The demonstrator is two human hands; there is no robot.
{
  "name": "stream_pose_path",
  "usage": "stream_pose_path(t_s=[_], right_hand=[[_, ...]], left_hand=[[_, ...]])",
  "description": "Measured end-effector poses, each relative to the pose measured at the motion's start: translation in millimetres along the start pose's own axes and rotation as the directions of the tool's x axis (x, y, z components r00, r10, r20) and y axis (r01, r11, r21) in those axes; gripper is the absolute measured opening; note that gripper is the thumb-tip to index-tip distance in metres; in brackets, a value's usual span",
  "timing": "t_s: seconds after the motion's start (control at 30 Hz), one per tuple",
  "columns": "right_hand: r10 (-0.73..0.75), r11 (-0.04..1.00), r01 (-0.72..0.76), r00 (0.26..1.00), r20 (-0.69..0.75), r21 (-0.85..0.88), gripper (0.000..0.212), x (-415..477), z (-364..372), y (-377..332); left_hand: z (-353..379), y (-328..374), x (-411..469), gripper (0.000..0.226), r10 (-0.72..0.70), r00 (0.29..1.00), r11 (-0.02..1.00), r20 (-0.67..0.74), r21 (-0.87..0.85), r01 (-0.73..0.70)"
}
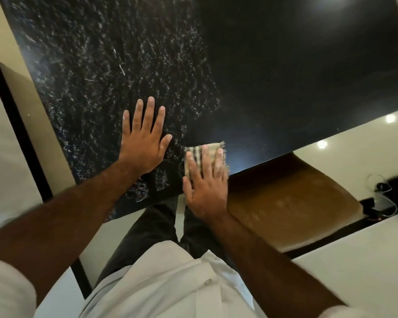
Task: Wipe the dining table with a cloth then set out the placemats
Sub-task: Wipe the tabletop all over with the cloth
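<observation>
Right hand (205,193) flat, fingers straight, pressing the beige checked folded cloth (213,153), nothing gripped | left hand (143,143) flat on top, fingers spread | I read: glossy black stone dining table (285,76), whitish streaks on its left part | brown cushioned chair seat (285,203) at its near-right edge | cloth at that edge.

Dim, warm light. A white glare blooms at the far right of the glossy black table (285,76), and a bluish sheen lies near its right edge. The left half glints with pale speckles. Round lamp reflections dot the shiny floor (354,143) at right. Wide-angle bending curves straight edges; the near corners and right border are blurred.
</observation>
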State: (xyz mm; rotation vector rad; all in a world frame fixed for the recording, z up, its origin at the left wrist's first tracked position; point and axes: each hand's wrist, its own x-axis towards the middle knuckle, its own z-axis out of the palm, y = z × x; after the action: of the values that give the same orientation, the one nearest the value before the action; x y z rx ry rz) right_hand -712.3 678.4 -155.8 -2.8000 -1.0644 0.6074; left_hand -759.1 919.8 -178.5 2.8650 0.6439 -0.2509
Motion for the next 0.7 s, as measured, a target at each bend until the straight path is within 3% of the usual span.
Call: stream_pose_path(t_s=[0.2, 0.4, 0.5, 0.6, 0.7], right_hand=[[-0.103, 0.995, 0.103, 0.990, -0.101, -0.007, 0.068, 53.1, -17.9, 22.6], [0.227, 0.973, -0.232, 0.958, -0.175, -0.008, 0.069, 57.9, -37.1, 82.5], [0.322, 0.946, -0.325, 0.934, -0.155, 0.004, 0.069, 20.3, -27.0, 68.8], [0.265, 0.964, -0.265, 0.961, -0.075, 0.011, 0.071, 6.3, -14.6, 35.7], [0.150, 0.989, -0.150, 0.985, -0.083, 0.015, 0.071, 24.5, -16.1, 23.8]], left_hand=[[1.8, 0.9, -0.6, 0.077, 0.000, 1.000, 1.000, -0.012, -0.001, 0.000], [-0.6, 2.5, -0.5, 0.079, -0.015, 1.000, 1.000, 0.006, -0.003, 0.015], [-0.6, 2.5, -0.8, 0.079, -0.015, 1.000, 1.000, 0.001, 0.004, 0.015], [-0.6, 2.6, -1.0, 0.079, -0.018, 1.000, 1.000, -0.004, 0.014, 0.018], [-0.7, 2.9, -0.5, 0.079, -0.012, 1.000, 1.000, -0.007, 0.012, 0.012]])
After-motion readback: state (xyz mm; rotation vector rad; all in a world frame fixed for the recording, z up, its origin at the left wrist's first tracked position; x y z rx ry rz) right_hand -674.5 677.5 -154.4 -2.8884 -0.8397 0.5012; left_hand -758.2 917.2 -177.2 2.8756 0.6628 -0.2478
